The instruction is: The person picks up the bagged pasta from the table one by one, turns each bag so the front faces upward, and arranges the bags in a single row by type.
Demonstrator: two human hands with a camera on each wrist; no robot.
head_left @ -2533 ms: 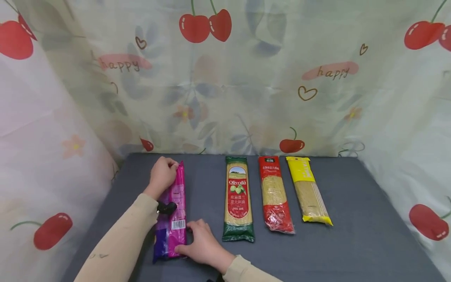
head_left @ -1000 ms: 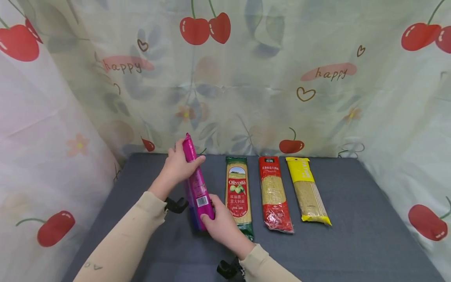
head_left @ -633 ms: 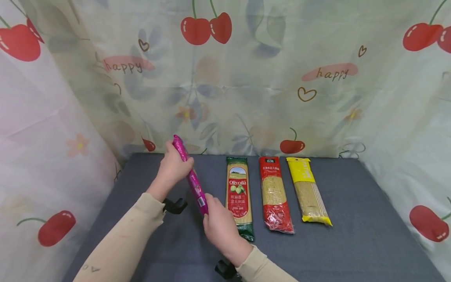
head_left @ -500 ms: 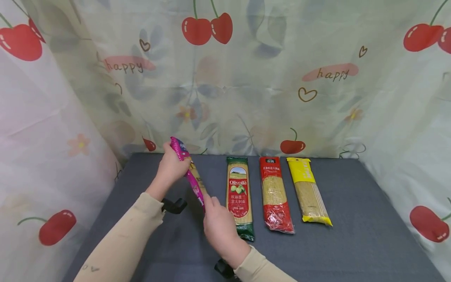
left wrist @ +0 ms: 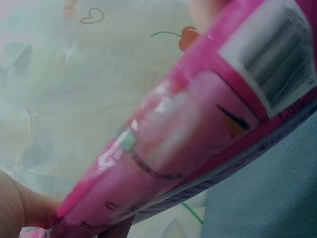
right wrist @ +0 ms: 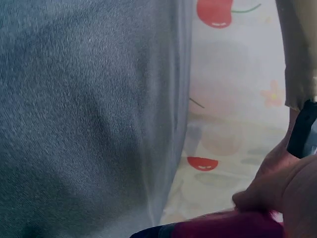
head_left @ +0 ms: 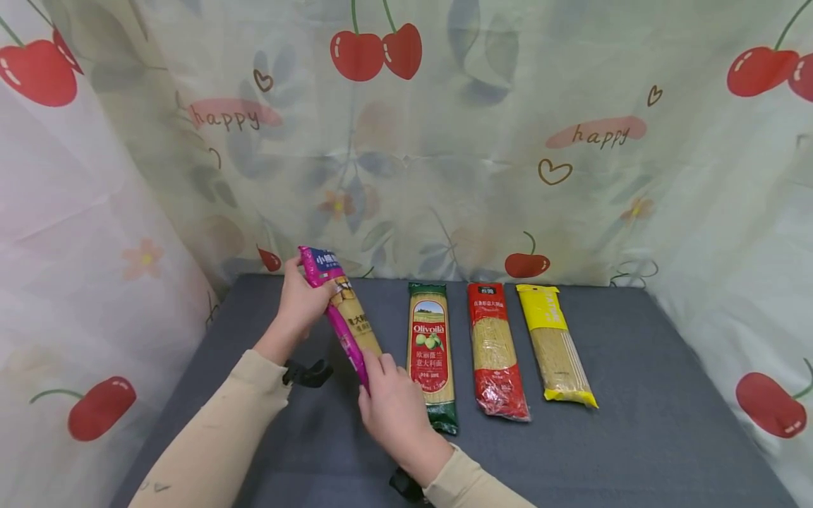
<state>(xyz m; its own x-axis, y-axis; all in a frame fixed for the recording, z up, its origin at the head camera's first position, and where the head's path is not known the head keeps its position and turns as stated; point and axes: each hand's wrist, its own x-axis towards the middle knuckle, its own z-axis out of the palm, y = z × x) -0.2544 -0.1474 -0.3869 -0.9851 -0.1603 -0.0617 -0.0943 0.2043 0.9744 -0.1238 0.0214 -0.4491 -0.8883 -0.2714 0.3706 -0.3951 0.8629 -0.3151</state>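
A pink and blue bag of spaghetti [head_left: 352, 317] is held tilted above the table, its front with the see-through pasta window turned up in the head view. My left hand [head_left: 301, 300] grips its far end, thumb over the front. Around the near end curls my right hand [head_left: 396, 409], covering that corner. In the left wrist view the pink side of the spaghetti bag [left wrist: 163, 139] with a white barcode fills much of the frame. The right wrist view has only an edge of the bag [right wrist: 223, 225] at the bottom, beside a thumb.
Right of my hands lie a green Olivoilà spaghetti bag [head_left: 429, 353], partly behind my right hand, a red pasta bag [head_left: 497, 353] and a yellow pasta bag [head_left: 556, 346]. A cherry-print curtain [head_left: 406, 176] stands behind and beside the grey table [head_left: 635, 423].
Both hands lifted the pink spaghetti bag off the left of the table and moved it right. It was turned over, from its barcode side to its printed front.
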